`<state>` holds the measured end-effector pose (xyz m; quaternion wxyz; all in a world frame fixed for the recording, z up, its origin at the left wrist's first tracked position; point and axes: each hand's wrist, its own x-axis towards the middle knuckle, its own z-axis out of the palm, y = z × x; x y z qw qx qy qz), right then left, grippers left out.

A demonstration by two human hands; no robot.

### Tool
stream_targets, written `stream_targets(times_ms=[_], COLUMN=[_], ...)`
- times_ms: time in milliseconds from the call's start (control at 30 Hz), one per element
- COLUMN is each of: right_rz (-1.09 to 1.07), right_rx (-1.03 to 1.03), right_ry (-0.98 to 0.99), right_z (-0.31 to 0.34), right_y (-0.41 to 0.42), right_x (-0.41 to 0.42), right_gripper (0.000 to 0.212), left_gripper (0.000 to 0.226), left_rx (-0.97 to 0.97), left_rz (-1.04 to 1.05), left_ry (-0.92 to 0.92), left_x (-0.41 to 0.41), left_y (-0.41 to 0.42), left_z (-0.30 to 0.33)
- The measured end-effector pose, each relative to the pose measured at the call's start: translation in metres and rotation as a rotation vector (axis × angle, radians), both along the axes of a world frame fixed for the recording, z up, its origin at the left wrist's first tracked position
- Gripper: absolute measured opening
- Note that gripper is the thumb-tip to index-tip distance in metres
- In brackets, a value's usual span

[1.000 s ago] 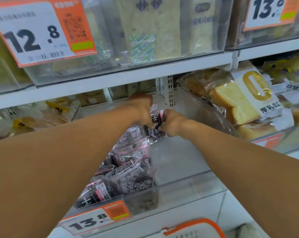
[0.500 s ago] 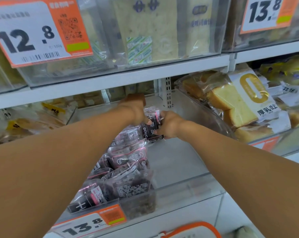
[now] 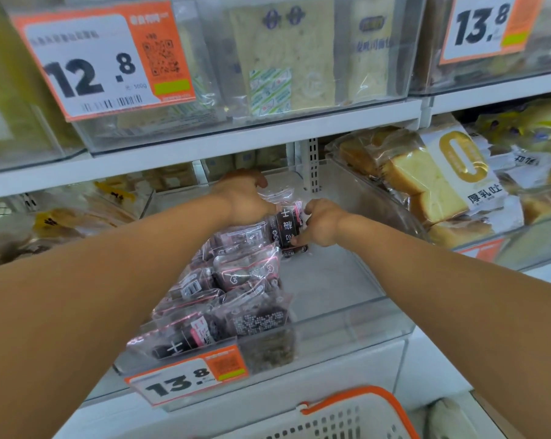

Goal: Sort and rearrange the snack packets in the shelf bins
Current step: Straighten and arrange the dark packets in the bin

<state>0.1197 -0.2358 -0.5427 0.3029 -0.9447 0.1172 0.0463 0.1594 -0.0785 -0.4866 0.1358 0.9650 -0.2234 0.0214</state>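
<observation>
Left hand [image 3: 245, 198] is pressing down on the packet row [image 3: 236, 280] in the clear bin [image 3: 347, 315] — steadying it, fingers curled over. Right hand [image 3: 320, 221] is pinching the rear dark packet [image 3: 286, 224] upright — likely aligning it.

White metal shelves [image 3: 204, 147] ran across the view under even, soft light. A slotted upright [image 3: 313, 167] stood behind the upper shelf's edge. Orange price tags [image 3: 103, 58] hung above that shelf. Below it, a white basket with an orange rim [image 3: 356, 410] sat at the bottom edge.
</observation>
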Motion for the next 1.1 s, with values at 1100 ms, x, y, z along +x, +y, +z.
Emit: stream_targets(times_ms=[1100], right_rz=[0.981], right_rx=[-0.71], right_ry=[-0.627], right_z=[0.053], right_y=[0.337], right_x=[-0.043], right_gripper=[0.046], left_gripper=[0.035], left_rx=[-0.17], left_rz=[0.194], left_ry=[-0.125], left_x=[-0.142], left_y=[0.401], left_z=[-0.015])
